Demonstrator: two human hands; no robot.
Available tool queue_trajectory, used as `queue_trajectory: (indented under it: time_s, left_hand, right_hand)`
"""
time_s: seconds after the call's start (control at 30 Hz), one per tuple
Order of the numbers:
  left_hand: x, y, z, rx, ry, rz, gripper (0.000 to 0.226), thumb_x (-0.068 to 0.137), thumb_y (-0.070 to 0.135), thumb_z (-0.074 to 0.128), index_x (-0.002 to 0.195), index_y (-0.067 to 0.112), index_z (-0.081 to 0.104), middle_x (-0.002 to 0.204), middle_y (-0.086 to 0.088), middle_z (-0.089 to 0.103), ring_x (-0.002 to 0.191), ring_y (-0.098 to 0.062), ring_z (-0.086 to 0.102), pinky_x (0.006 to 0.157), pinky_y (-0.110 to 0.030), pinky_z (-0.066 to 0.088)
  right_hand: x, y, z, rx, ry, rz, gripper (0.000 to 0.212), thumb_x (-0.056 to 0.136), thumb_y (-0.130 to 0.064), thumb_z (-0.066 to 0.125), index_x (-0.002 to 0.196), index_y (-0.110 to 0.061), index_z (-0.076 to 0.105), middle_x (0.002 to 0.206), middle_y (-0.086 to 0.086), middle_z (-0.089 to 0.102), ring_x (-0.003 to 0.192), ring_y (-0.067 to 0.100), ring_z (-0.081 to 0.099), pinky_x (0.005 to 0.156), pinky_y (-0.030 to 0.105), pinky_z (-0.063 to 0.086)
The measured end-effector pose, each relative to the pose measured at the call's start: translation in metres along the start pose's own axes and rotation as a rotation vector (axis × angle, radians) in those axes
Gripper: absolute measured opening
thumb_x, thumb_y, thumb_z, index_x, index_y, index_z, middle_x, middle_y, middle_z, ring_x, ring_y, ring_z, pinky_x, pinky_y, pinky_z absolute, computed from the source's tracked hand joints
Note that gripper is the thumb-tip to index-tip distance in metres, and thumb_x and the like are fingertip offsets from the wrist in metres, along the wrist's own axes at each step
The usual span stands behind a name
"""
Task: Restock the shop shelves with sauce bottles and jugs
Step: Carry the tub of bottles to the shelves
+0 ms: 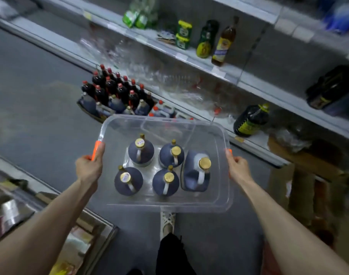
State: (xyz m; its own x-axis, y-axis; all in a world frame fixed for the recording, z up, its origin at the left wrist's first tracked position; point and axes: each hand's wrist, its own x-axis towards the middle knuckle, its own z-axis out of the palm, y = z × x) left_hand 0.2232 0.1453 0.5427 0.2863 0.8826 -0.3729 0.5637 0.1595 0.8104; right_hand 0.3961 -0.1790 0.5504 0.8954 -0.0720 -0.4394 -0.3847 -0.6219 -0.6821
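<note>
A: So, where's the left hand (89, 167)?
B: Curled round the orange grip (96, 150) on the clear tub (169, 208). The tub's long side runs hand to hand, above the aisle floor.
A: Inside?
B: Four round jugs (141, 150) stand upright, caps pointing up, with a bigger jug (196, 171) just right of them. The right hand (238, 168) clasps the opposite rim.

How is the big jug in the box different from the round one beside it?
The big jug is wider and boxy; the round jug is smaller and ball-shaped. The big jug's gold cap is larger than the round jug's. The round jug has an extra little gold knob; the big jug shows none. Both are dark with white handles, inside the clear tub.
</note>
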Motion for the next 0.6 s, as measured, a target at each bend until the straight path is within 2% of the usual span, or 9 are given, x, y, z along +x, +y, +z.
queue_trajectory:
  time_s: [0.1, 0.17, 0.3, 0.37, 0.5, 0.6]
  left_hand:
    - [0.017, 0.033, -0.005, -0.054, 0.068, -0.023, 0.062, 0.083, 0.057, 0.062, 0.054, 0.011, 0.033, 0.061, -0.008, 0.032, 0.054, -0.023, 0.027, 0.048, -0.033, 0.023]
    - [0.032, 0.05, -0.008, -0.094, 0.125, -0.034, 0.061, 0.084, 0.056, 0.063, 0.054, 0.011, 0.034, 0.061, -0.008, 0.032, 0.054, -0.023, 0.026, 0.048, -0.032, 0.022]
    - [0.073, 0.08, -0.017, -0.193, 0.2, -0.063, 0.058, 0.083, 0.053, 0.065, 0.055, 0.013, 0.034, 0.06, -0.008, 0.032, 0.054, -0.024, 0.026, 0.047, -0.031, 0.023]
    - [0.098, 0.095, -0.023, -0.228, 0.243, -0.08, 0.059, 0.084, 0.051, 0.065, 0.053, 0.013, 0.032, 0.057, -0.008, 0.032, 0.051, -0.023, 0.026, 0.041, -0.025, 0.026]
    - [0.162, 0.118, -0.038, -0.266, 0.317, -0.111, 0.057, 0.083, 0.052, 0.066, 0.056, 0.014, 0.033, 0.062, -0.008, 0.033, 0.054, -0.023, 0.028, 0.049, -0.031, 0.023]
    - [0.216, 0.133, -0.051, -0.299, 0.357, -0.134, 0.06, 0.083, 0.051, 0.067, 0.052, 0.014, 0.03, 0.058, -0.008, 0.031, 0.051, -0.023, 0.027, 0.049, -0.031, 0.024]
  right_hand:
    - [0.027, -0.057, 0.006, -0.04, -0.076, -0.095, 0.052, 0.096, -0.052, 0.045, 0.066, -0.009, 0.044, 0.065, 0.007, 0.048, 0.065, 0.023, 0.047, 0.057, 0.033, 0.031]
    - [0.048, -0.095, 0.016, -0.099, -0.099, -0.16, 0.052, 0.096, -0.053, 0.044, 0.071, -0.008, 0.049, 0.066, 0.009, 0.05, 0.065, 0.024, 0.049, 0.061, 0.034, 0.036]
    - [0.089, -0.17, 0.05, -0.168, -0.161, -0.277, 0.052, 0.096, -0.053, 0.043, 0.063, -0.013, 0.046, 0.061, 0.009, 0.05, 0.063, 0.026, 0.05, 0.062, 0.035, 0.037]
    - [0.106, -0.208, 0.074, -0.185, -0.178, -0.315, 0.054, 0.095, -0.053, 0.044, 0.059, -0.013, 0.044, 0.058, 0.006, 0.05, 0.062, 0.026, 0.05, 0.063, 0.035, 0.038]
    - [0.14, -0.279, 0.136, -0.213, -0.23, -0.373, 0.055, 0.095, -0.052, 0.047, 0.057, -0.012, 0.043, 0.055, 0.007, 0.047, 0.06, 0.024, 0.046, 0.063, 0.033, 0.035]
    - [0.159, -0.332, 0.19, -0.237, -0.258, -0.415, 0.055, 0.095, -0.051, 0.047, 0.057, -0.011, 0.043, 0.057, 0.008, 0.046, 0.062, 0.024, 0.045, 0.064, 0.033, 0.033]
